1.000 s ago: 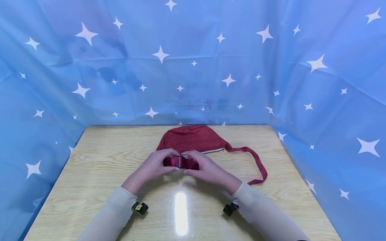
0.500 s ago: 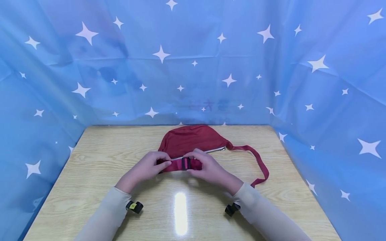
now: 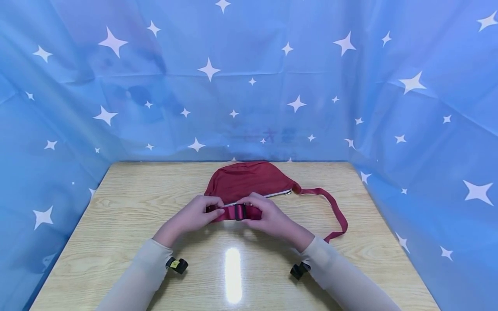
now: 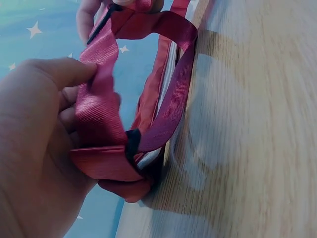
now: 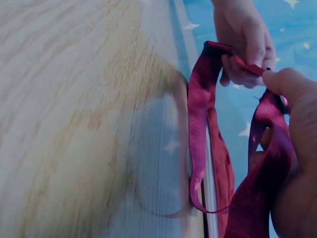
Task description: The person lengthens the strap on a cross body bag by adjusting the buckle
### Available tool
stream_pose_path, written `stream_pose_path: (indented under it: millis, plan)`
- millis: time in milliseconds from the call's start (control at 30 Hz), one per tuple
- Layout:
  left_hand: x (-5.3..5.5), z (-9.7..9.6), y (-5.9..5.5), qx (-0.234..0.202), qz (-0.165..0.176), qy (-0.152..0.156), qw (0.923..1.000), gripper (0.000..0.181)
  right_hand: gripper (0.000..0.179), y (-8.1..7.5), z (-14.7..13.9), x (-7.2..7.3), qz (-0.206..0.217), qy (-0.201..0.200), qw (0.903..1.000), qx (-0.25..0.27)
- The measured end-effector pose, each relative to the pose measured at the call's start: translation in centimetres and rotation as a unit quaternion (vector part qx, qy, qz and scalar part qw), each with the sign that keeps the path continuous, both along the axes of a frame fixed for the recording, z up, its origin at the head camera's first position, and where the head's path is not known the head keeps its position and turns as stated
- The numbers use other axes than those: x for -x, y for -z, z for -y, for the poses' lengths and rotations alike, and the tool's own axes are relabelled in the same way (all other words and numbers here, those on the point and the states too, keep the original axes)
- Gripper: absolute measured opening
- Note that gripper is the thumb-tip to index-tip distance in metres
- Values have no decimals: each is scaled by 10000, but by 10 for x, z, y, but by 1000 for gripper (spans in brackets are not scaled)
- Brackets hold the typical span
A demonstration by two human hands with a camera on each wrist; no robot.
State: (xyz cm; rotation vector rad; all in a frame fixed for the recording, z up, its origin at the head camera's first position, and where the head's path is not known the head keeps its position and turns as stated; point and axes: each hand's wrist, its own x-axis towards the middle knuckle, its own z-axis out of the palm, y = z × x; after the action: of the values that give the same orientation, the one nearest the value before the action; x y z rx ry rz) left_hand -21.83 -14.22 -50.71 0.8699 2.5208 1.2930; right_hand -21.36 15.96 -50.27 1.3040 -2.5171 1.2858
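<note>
A dark red waist bag (image 3: 249, 178) lies near the table's far edge, its silver zipper (image 3: 278, 193) facing me. My left hand (image 3: 194, 214) pinches the red strap (image 4: 99, 111) between thumb and fingers, left of a black slider buckle (image 3: 240, 211). At the buckle's right side, my right hand (image 3: 270, 217) holds the strap between thumb and fingers. Both wrist views show the webbing raised off the table in a loop. In the right wrist view, the right thumb (image 5: 287, 82) partly covers the slider. A dark fitting (image 4: 132, 141) sits at the loop's left end.
The strap's loose right part (image 3: 332, 207) curves over the wooden table (image 3: 128, 207) and passes behind the right forearm. A blue star-patterned cloth (image 3: 249, 86) hangs behind and at both sides. Small black cameras (image 3: 178, 265) sit on both wrists.
My left hand has let go near the slider, shifted left along the strap and pinched it there, then edged slightly back right. The slider and right hand have moved a little right.
</note>
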Motion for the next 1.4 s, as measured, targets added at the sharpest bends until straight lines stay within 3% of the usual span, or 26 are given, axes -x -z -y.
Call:
stream_pose_path:
  millis: [467,667,967,1200,1400]
  plan:
    - [2,-8,1,-13,-307,-20,9995,18,54,2,4,-3,279,3,9995,135]
    - [0,-15,-4,55,-306,50,9995,18,55,3,10,-3,248,37,9997,36]
    - [0,-21,-9,110,-639,129,9978,18,53,4,13,-5,31,234,9997,-17]
    - [-2,-9,-3,447,-377,-129,9982,10,49,1,10,-8,166,486,9987,-55]
    - [-2,1,2,433,-421,-90,9981,9,49,-1,5,-8,266,567,9980,-115]
